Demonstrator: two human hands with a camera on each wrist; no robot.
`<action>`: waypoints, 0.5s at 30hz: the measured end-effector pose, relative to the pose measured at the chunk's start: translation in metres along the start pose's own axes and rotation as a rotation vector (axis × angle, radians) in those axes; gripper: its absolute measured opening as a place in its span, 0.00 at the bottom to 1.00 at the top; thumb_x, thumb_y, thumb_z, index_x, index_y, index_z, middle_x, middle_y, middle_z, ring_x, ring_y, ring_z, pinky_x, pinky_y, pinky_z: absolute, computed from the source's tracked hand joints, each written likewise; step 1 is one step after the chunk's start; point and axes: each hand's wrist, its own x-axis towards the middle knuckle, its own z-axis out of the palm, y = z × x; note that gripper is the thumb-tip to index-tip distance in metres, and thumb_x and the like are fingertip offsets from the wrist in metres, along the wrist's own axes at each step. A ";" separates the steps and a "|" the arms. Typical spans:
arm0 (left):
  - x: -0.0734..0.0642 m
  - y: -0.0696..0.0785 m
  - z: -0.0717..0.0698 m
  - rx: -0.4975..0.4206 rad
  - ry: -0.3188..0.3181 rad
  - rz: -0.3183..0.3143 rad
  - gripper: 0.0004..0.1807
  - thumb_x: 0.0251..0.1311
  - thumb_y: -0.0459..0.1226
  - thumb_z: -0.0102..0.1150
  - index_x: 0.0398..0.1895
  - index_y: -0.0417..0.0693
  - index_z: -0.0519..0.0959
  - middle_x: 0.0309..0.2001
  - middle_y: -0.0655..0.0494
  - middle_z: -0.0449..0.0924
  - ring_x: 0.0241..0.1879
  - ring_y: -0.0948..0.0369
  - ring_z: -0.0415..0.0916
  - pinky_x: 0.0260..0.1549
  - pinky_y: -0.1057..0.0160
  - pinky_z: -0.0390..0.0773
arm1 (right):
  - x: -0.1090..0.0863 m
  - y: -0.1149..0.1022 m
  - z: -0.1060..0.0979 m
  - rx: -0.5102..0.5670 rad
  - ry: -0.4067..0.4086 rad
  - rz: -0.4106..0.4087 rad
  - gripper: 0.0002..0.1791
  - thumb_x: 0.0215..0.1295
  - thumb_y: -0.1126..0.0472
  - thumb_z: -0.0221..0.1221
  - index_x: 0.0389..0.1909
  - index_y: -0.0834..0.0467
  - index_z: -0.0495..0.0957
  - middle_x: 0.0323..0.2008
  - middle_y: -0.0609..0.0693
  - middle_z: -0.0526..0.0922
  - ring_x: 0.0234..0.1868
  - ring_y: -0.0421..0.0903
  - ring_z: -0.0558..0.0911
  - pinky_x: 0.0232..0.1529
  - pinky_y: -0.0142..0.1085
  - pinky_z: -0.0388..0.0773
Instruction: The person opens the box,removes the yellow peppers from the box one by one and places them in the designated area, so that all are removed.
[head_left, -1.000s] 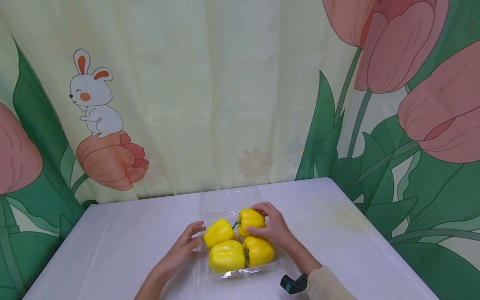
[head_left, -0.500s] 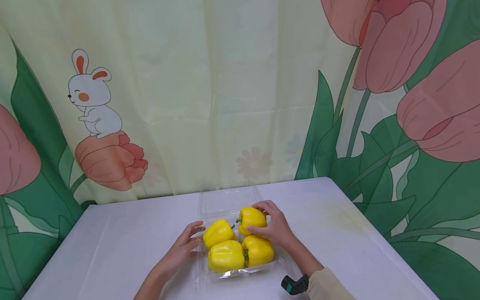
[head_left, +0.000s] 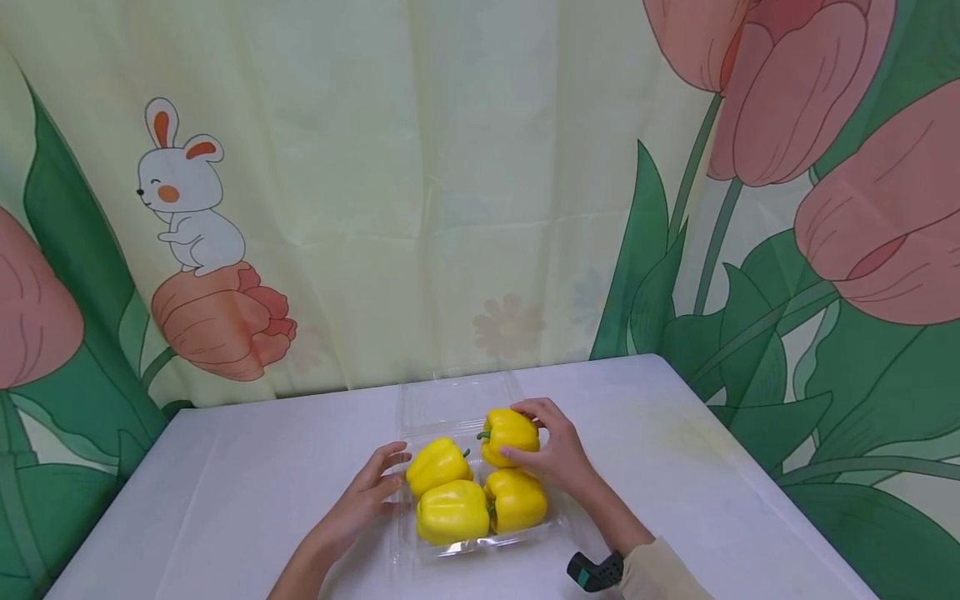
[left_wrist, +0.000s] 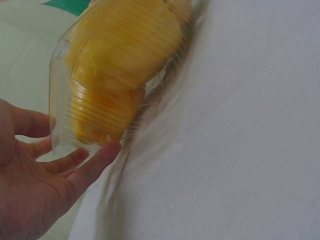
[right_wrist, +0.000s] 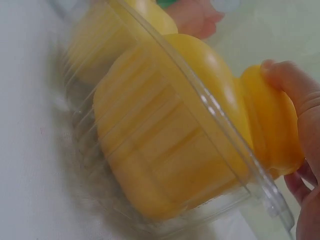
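Three peppers [head_left: 452,514] lie in the container [head_left: 467,547], lid [head_left: 459,406] unclosed, while the right hand [head_left: 561,450] grips a fourth pepper [head_left: 510,435] (perhaps raised, underside hidden) and the relaxed left hand [head_left: 363,493] touches the container.

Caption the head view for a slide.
Right hand grips one of four yellow bell peppers; left hand touches clear plastic clamshell.

White table [head_left: 247,483] before a pale curtain [head_left: 360,183] with tulips [head_left: 802,108] and a rabbit [head_left: 197,196]

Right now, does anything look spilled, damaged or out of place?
Only a faint yellowish patch on the white tablecloth, toward its right; stain or light, I can't tell. The peppers and box show no visible damage.
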 end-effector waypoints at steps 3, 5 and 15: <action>0.000 0.000 0.000 0.005 0.001 0.001 0.28 0.71 0.38 0.45 0.72 0.51 0.54 0.72 0.38 0.54 0.67 0.40 0.61 0.51 0.48 0.81 | -0.001 -0.001 -0.001 -0.005 0.006 -0.003 0.30 0.46 0.50 0.74 0.53 0.47 0.76 0.54 0.44 0.76 0.50 0.40 0.73 0.54 0.37 0.76; 0.001 0.000 0.000 0.008 0.002 0.001 0.28 0.71 0.38 0.46 0.72 0.51 0.54 0.72 0.38 0.54 0.67 0.40 0.61 0.51 0.48 0.81 | -0.001 -0.002 -0.002 -0.004 0.011 -0.009 0.31 0.46 0.50 0.74 0.54 0.47 0.77 0.54 0.44 0.76 0.50 0.40 0.73 0.54 0.37 0.76; 0.002 -0.003 -0.002 0.001 -0.004 -0.004 0.29 0.71 0.40 0.47 0.72 0.51 0.54 0.72 0.38 0.54 0.66 0.41 0.62 0.51 0.49 0.81 | -0.005 -0.006 -0.009 -0.014 0.050 -0.018 0.30 0.46 0.51 0.74 0.53 0.46 0.77 0.55 0.44 0.76 0.52 0.40 0.74 0.54 0.36 0.76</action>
